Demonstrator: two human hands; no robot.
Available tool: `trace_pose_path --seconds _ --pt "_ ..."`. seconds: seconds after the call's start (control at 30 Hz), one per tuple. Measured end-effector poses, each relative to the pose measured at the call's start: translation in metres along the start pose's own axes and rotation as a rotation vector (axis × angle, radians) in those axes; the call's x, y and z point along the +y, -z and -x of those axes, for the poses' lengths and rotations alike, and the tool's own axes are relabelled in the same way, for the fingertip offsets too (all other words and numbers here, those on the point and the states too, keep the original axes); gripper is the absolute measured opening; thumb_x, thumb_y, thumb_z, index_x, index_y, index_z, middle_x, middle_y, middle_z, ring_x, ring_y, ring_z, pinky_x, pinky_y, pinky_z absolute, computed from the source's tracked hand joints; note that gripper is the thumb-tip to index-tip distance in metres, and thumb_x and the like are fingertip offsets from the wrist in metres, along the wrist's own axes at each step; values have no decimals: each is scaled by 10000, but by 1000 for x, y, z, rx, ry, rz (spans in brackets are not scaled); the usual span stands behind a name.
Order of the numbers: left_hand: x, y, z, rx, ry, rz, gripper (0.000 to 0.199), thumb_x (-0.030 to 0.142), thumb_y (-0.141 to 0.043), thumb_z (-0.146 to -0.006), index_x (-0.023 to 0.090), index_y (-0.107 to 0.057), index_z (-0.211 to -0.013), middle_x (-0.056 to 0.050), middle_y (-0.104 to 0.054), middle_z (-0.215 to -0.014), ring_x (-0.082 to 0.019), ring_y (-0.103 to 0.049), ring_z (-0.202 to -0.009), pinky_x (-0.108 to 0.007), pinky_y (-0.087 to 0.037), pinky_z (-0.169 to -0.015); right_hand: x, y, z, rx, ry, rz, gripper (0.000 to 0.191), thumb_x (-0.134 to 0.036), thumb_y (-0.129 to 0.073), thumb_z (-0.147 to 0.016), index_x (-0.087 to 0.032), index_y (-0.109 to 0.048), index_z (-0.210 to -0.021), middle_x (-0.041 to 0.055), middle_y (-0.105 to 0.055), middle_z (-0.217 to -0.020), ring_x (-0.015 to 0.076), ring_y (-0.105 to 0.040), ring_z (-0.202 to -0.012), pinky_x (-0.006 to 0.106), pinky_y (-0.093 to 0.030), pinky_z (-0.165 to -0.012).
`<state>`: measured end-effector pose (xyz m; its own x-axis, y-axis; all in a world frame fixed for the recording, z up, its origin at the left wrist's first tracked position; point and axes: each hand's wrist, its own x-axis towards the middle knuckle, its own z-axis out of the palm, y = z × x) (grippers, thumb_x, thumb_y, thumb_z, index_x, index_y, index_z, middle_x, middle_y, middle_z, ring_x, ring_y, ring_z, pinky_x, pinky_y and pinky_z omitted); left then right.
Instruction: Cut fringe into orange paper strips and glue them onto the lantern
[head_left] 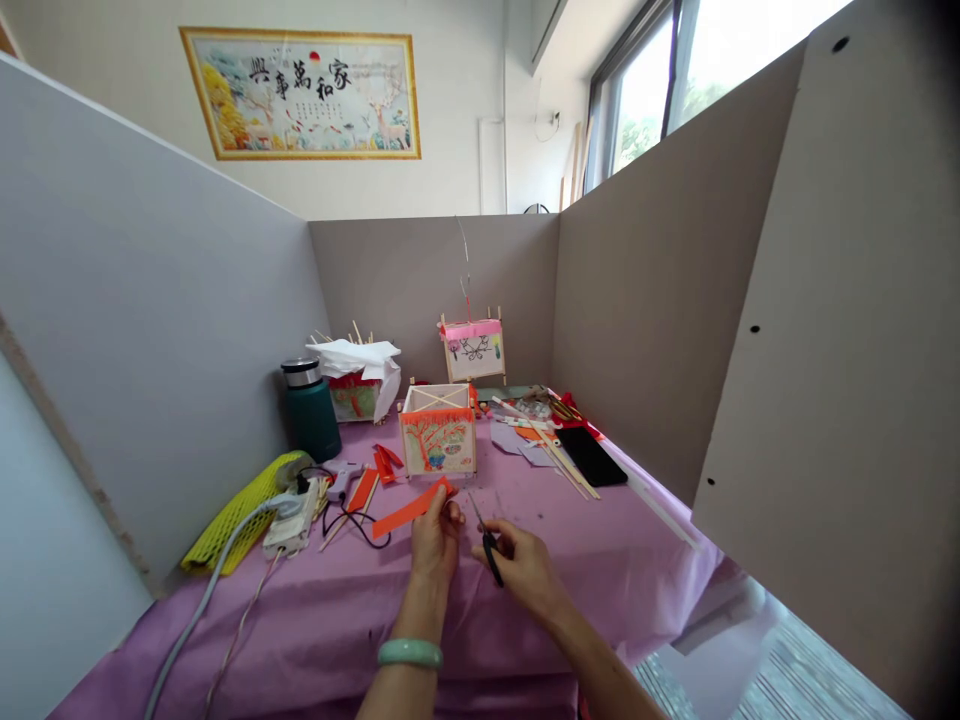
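The left hand (437, 530) pinches an orange paper strip (409, 512) by one end. The strip sticks out to the left of that hand, and its far end dips down a bit. The right hand (525, 570) is curled around small scissors (490, 552), just to the right of the left hand. I can't tell if the blades are open or closed.

The blades are near the left hand's fingers, so a slip could nip a fingertip. The paper looks thin and is held only at one end — if the pinch gets loose, it could swing or bend, and a cut might come out crooked. The painted box (439, 440) stands just past the left hand, so a big push forward could bump it. A black cord (381, 544) lies to the left of the left hand and could catch if that hand swings that way.

The left arm reaches almost straight ahead, with a green bangle (410, 654) on it. The right arm slants in from the right, with the back of its hand mostly up — the blades point away and a little left, over the worktop (592, 560)
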<state>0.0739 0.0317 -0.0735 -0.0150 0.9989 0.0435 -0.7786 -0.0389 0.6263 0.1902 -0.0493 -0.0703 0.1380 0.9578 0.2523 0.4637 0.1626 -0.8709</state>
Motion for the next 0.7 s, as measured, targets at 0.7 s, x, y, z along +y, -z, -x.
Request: trace_pose_path --seconds 0.7 --pt "-1 -3 5 -10 -2 -29 309 333 -844 -551 124 -663 -690 -6 -636 -649 -42 -417 -417 -204 -351 -409 -31 -32 -114 204 127 457 372 -192 -530 -856 -261 -572 -1220 36 -686 -1126 185 -641 -961 254 -416 -752"
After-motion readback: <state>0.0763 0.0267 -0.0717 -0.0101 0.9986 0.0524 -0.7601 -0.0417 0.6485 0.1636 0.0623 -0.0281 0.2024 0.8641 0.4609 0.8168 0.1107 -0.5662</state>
